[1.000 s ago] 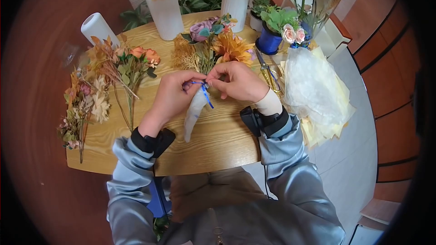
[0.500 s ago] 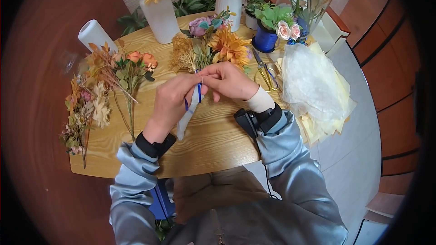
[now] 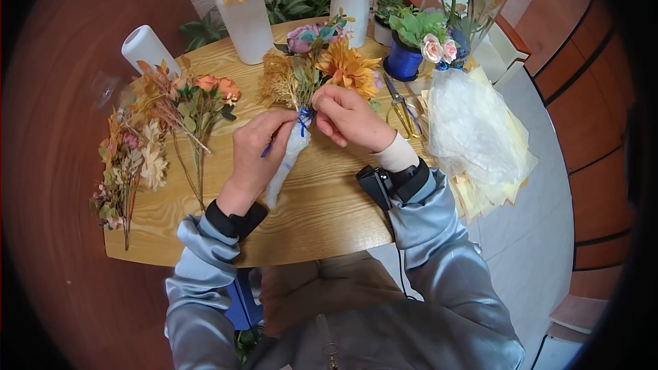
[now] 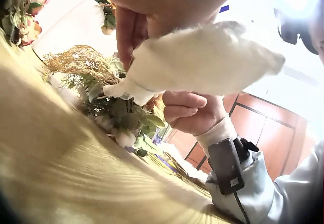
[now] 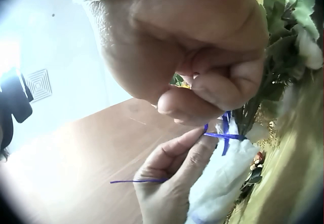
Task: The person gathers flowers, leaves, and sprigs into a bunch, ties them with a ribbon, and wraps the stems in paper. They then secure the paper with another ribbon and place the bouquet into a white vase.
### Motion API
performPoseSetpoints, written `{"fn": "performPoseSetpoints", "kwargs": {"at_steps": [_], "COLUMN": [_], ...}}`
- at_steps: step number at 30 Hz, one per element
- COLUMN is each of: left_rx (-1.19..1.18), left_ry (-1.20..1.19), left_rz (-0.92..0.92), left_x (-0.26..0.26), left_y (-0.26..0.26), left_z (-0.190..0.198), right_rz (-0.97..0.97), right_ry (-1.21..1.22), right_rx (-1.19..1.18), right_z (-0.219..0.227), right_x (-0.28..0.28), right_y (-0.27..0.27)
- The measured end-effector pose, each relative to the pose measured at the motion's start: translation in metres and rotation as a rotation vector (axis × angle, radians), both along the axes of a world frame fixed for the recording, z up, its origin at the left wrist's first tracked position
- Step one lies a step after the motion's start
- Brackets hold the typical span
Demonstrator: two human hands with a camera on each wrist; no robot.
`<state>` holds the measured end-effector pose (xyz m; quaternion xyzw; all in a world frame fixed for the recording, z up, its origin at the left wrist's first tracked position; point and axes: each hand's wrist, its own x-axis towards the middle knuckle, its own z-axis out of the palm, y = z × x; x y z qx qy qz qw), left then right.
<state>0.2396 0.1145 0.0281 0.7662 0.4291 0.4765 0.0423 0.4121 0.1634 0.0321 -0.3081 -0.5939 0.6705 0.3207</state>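
Observation:
A bouquet with an orange flower (image 3: 348, 65), a purple rose (image 3: 301, 39) and dried tan sprigs lies over the table, its stems wrapped in white material (image 3: 290, 161). Blue ribbon (image 3: 303, 122) crosses round the top of this wrap. My left hand (image 3: 259, 147) pinches one ribbon end between thumb and forefinger, and a loose tail hangs past its palm. Just right of the knot, my right hand (image 3: 351, 118) has its fingers curled; in the right wrist view a ribbon strand runs up to its fingertips (image 5: 190, 105). The wrap spans the left wrist view below the left hand.
Scissors (image 3: 403, 109) with gold handles lie to the right, near a blue ribbon spool (image 3: 402, 60) and a pile of white and cream wrapping sheets (image 3: 476, 130). Loose artificial flowers (image 3: 199, 116) spread along the left. White vases (image 3: 247, 31) stand at the back.
Both hands were together at the ribbon; now they have drawn apart, the right one slightly up and right. The ribbon crossing shows between them.

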Motion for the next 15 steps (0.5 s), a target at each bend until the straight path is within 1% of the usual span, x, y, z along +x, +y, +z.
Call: {"fn": "performPoseSetpoints", "kwargs": {"at_steps": [1, 3, 4, 6, 7, 9, 12, 15], "left_rx": [0.000, 0.014, 0.014, 0.000, 0.000, -0.009, -0.013, 0.002], "left_ry": [-0.001, -0.005, -0.006, -0.011, -0.012, -0.018, -0.020, -0.023], "left_rz": [0.002, -0.006, -0.006, -0.025, -0.025, -0.017, -0.012, -0.012], "left_x": [0.000, 0.000, 0.001, 0.001, 0.001, 0.000, -0.001, -0.002], "left_y": [0.000, -0.001, -0.001, -0.001, -0.001, -0.001, -0.001, 0.000], "left_z": [0.000, 0.001, 0.002, 0.003, 0.003, 0.002, 0.001, 0.000], "right_rz": [0.002, -0.017, -0.017, 0.018, 0.018, -0.042, -0.022, 0.030], "right_ry": [-0.001, -0.131, -0.132, -0.159, -0.160, -0.089, -0.057, -0.091], "right_rx": [0.000, 0.068, 0.068, 0.160, 0.160, 0.153, 0.088, 0.154], "right_z": [0.004, 0.014, 0.012, 0.005, 0.001, -0.004, 0.003, 0.001], "right_x": [0.000, -0.001, -0.002, -0.004, -0.003, -0.003, 0.002, 0.007], "right_y": [-0.002, -0.009, -0.010, -0.009, -0.006, -0.002, -0.001, 0.004]}}
